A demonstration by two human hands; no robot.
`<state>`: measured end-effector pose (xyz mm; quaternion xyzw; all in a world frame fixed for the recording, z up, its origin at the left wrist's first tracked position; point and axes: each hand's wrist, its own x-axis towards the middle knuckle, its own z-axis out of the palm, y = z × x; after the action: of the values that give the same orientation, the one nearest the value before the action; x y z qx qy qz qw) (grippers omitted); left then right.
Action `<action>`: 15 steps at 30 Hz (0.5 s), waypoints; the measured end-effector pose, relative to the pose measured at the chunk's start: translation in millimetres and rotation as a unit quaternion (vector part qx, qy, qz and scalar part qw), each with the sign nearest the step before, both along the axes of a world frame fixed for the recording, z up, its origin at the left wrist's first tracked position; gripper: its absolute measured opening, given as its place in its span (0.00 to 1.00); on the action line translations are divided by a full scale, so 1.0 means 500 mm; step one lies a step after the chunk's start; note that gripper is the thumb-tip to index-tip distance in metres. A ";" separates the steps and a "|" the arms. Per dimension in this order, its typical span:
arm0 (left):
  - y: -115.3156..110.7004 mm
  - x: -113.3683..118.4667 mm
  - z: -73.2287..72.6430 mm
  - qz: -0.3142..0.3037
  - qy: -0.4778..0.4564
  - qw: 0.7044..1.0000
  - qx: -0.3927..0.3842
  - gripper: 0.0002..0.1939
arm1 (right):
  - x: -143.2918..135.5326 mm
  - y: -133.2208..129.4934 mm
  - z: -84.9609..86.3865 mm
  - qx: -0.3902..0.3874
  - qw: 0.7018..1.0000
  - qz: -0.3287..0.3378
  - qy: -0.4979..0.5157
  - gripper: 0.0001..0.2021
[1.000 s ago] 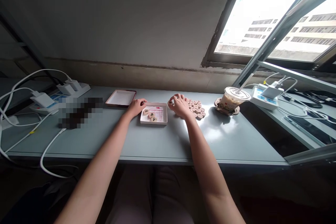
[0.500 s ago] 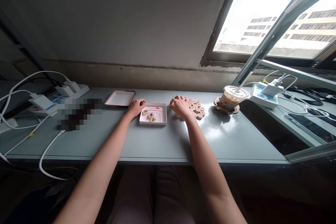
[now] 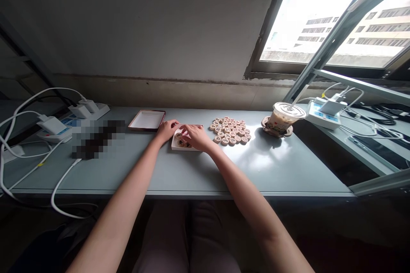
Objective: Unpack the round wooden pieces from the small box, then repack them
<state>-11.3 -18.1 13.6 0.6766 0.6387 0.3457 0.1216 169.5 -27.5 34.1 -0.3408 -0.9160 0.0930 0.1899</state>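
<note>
Arching over the box, the half-curled right hand is hiding its grip; I cannot tell its load. The part-closed left hand is resting at the box's left side, hold unclear. Discs are lying inside, more clustering rightward. Staying low is aiding control.

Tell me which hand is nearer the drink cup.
Right. The right hand is over the open box, left of the drink cup, xiangqi pieces between; the left hand is farther left, at the box's left side.
</note>
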 end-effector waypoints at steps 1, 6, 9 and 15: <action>0.002 -0.002 -0.001 -0.002 -0.020 1.000 -0.004 0.14 | 0.000 0.000 0.000 0.001 1.000 -0.002 -0.007 0.13; 0.013 -0.015 -0.008 -0.055 -0.165 0.984 -0.043 0.15 | -0.010 -0.003 -0.003 0.019 0.999 0.028 -0.020 0.11; 0.016 -0.019 -0.011 -0.072 -0.198 0.976 -0.062 0.16 | -0.005 0.002 0.010 0.019 1.000 0.023 -0.002 0.11; 0.011 -0.023 -0.010 -0.053 -0.201 0.977 -0.044 0.15 | 0.085 0.030 0.072 -0.017 0.994 -0.086 0.073 0.09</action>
<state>-22.6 -12.8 8.6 0.6204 0.5789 0.4389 0.2954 212.1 -12.3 70.1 -0.4135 -0.8656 0.1168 0.2571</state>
